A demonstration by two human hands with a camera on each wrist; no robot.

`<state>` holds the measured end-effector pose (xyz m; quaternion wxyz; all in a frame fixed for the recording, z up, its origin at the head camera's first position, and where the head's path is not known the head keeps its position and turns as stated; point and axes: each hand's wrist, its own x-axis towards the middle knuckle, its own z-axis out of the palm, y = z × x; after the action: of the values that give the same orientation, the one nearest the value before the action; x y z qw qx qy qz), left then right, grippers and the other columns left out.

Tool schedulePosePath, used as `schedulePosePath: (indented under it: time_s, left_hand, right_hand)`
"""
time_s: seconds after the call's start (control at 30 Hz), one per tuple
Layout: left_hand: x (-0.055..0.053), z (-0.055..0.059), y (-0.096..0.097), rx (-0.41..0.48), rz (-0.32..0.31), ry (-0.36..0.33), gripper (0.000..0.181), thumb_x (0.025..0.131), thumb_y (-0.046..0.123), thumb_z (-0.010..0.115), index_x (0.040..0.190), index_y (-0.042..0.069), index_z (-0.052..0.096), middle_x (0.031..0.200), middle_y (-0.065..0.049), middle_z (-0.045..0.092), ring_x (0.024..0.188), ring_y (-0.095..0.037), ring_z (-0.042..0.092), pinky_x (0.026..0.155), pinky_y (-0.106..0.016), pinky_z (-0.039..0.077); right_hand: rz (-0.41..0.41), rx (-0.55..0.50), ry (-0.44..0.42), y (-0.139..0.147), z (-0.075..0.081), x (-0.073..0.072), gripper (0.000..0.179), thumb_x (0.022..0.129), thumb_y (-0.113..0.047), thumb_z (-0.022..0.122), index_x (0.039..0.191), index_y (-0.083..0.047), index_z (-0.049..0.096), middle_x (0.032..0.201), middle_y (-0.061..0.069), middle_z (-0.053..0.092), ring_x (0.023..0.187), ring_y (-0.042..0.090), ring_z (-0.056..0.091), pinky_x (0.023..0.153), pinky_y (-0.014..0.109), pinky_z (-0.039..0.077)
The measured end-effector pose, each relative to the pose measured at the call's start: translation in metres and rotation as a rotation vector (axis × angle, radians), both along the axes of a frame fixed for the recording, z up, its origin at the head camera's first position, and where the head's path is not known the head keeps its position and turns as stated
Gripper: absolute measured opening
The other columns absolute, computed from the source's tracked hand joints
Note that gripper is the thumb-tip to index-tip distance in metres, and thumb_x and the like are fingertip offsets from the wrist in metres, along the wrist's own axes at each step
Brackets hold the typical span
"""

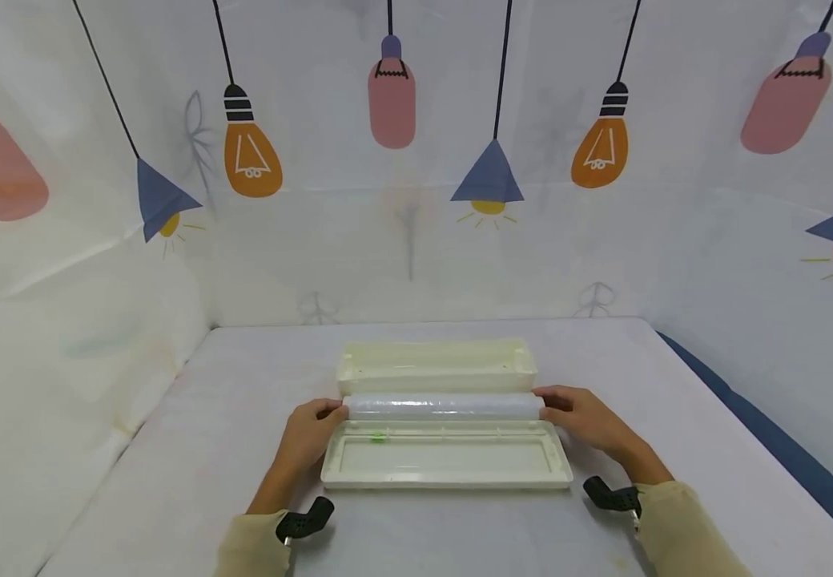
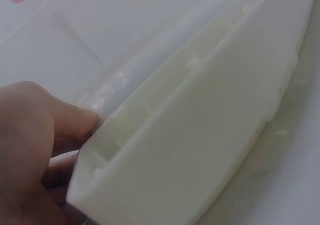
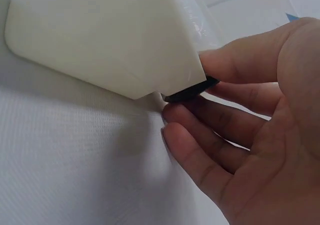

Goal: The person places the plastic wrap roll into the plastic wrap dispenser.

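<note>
A roll of clear plastic wrap (image 1: 445, 406) lies crosswise in the head view, between the two halves of a long cream dispenser box. Its left end is pinched by my left hand (image 1: 308, 437), thumb nearest the camera. At the other end my right hand (image 1: 589, 421) grips the roll with thumb and fingers. The front half (image 1: 445, 461) is shallow and carries a small green slider (image 1: 378, 437) on a rail. Behind the roll stands the deeper back half (image 1: 438, 369). In the right wrist view, a dark piece (image 3: 190, 91) shows by the fingertips.
The box rests on a white-covered table (image 1: 445, 537). A white sheet printed with hanging lamps (image 1: 488, 172) rises behind and at both sides. Each wrist wears a black camera mount (image 1: 306, 519). A blue strip (image 1: 748, 425) runs beyond the table's right edge.
</note>
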<state>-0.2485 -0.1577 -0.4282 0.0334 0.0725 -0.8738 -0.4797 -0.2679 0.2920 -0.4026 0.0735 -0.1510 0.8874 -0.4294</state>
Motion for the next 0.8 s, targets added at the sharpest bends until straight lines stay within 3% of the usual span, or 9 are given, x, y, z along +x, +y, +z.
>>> schedulePosePath:
  time_s: [0.3, 0.6, 0.8]
  left_hand:
    - [0.0012, 0.0031, -0.0018, 0.008, 0.008, 0.036, 0.031, 0.097, 0.024, 0.066, 0.117, 0.001, 0.071, 0.11, -0.011, 0.07, 0.104, -0.027, 0.062, 0.09, -0.047, 0.05]
    - [0.0033, 0.0078, -0.0016, 0.143, 0.023, 0.114, 0.024, 0.098, 0.021, 0.065, 0.112, 0.003, 0.072, 0.13, -0.01, 0.064, 0.12, -0.029, 0.058, 0.099, -0.048, 0.047]
    - [0.0025, 0.0102, -0.0008, 0.203, 0.02, 0.17, 0.022, 0.098, 0.021, 0.064, 0.107, 0.003, 0.073, 0.132, -0.005, 0.062, 0.125, -0.026, 0.054, 0.103, -0.047, 0.045]
  right_hand:
    - [-0.013, -0.025, 0.004, -0.0013, -0.001, -0.0009, 0.046, 0.099, -0.024, 0.065, 0.139, 0.0, 0.056, 0.137, 0.017, 0.058, 0.127, 0.035, 0.054, 0.103, 0.055, 0.045]
    - [-0.024, -0.058, 0.047, -0.003, 0.0016, 0.0031, 0.048, 0.101, -0.022, 0.063, 0.141, 0.002, 0.053, 0.137, 0.02, 0.058, 0.122, 0.035, 0.058, 0.099, 0.052, 0.048]
    - [-0.051, -0.094, 0.063, -0.0045, 0.0037, 0.0045, 0.049, 0.1, -0.022, 0.065, 0.14, 0.002, 0.053, 0.136, 0.022, 0.058, 0.119, 0.033, 0.06, 0.095, 0.044, 0.052]
